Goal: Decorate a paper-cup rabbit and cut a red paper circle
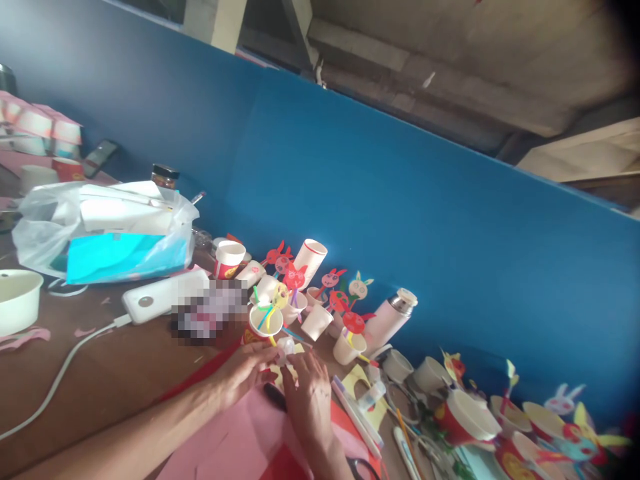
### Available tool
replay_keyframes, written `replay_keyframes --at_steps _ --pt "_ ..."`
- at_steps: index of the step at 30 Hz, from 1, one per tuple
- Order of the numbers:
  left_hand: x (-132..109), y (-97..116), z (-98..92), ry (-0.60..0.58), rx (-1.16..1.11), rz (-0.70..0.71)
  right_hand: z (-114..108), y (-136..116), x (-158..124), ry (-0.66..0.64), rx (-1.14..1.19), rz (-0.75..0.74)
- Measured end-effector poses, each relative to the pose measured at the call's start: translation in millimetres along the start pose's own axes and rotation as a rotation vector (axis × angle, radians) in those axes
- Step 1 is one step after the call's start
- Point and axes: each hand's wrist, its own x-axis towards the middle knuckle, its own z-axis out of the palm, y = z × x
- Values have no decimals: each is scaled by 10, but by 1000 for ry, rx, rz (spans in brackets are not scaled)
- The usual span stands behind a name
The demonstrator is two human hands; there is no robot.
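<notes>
My left hand (pixel 240 373) and my right hand (pixel 307 393) meet over the table, their fingertips pinching a small white piece (pixel 286 350), possibly paper or tape. Its exact material is too small to tell. A yellow paper scrap (pixel 293 367) shows just behind the fingers. Beneath my hands lies a pink paper sheet (pixel 240 433) with red paper (pixel 283 467) beside it. A white paper cup (pixel 257 322) with colored pipe cleaners stands just beyond my left hand. A black-handled tool (pixel 274 396) lies under my right palm, partly hidden.
Several paper cups with red rabbit cutouts (pixel 295 277) line the blue wall (pixel 400 200). A white thermos (pixel 389 319) stands among them. Scissors (pixel 363 469) lie at the bottom edge. Left are a white power bank (pixel 160 295) with cable, a bagged tissue box (pixel 125 250) and a white bowl (pixel 17 300).
</notes>
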Motion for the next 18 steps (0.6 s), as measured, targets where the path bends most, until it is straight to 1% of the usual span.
replay_keyframes --at_steps 2,5,7,10,14,18 --pt "25 -24 -24 -18 -67 -22 32 8 -25 6 -27 -25" --pt "77 -54 -66 -22 -130 -40 53 4 -48 28 8 -19" --pt "113 -65 -94 -25 -164 -58 31 -7 -45 19 65 28" --pt "149 -64 -126 -33 -210 -80 -70 14 -18 -19 110 119" --pt "155 -44 -141 -23 -255 -89 -240 190 23 -41 81 204" --pt "138 -44 -136 -18 -247 -78 -319 357 41 -46 47 225"
